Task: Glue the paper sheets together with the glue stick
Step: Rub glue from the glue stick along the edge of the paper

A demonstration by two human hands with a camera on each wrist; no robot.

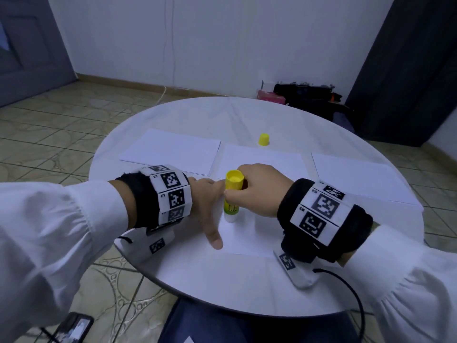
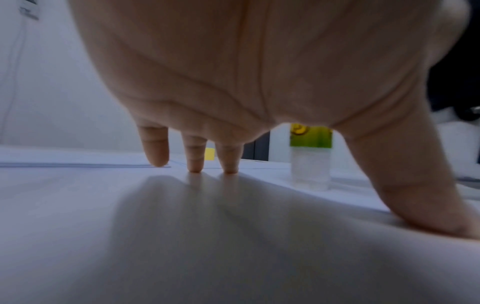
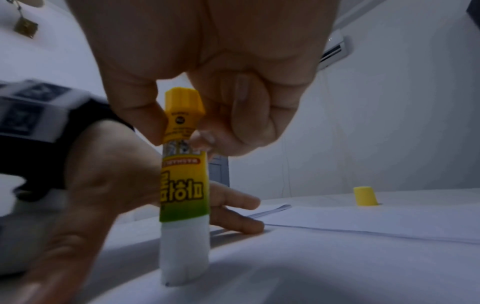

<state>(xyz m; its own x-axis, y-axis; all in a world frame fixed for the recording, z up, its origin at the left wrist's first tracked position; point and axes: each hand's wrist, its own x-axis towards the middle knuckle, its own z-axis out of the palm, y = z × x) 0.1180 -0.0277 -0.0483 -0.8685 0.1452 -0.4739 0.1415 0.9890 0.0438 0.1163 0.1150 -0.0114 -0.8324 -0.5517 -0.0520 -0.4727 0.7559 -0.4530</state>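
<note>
My right hand (image 1: 257, 191) pinches a yellow and green glue stick (image 1: 232, 194) near its yellow twist end, thumb on one side and curled fingers on the other. The stick (image 3: 184, 195) stands upright and uncapped, its white glue end touching the middle white sheet (image 1: 247, 233). My left hand (image 1: 207, 206) is spread just left of the stick, its straight fingers (image 2: 193, 156) and thumb pressing down on that sheet. In the left wrist view the glue stick (image 2: 311, 156) shows between thumb and fingers. The yellow cap (image 1: 263, 139) stands alone at the far middle of the table.
A stack of white paper (image 1: 170, 151) lies at the left of the round white table (image 1: 222, 288), and another white sheet (image 1: 358, 179) lies at the right. A black cable (image 1: 351, 290) hangs off the near right edge. Bags (image 1: 309, 95) sit on the floor behind.
</note>
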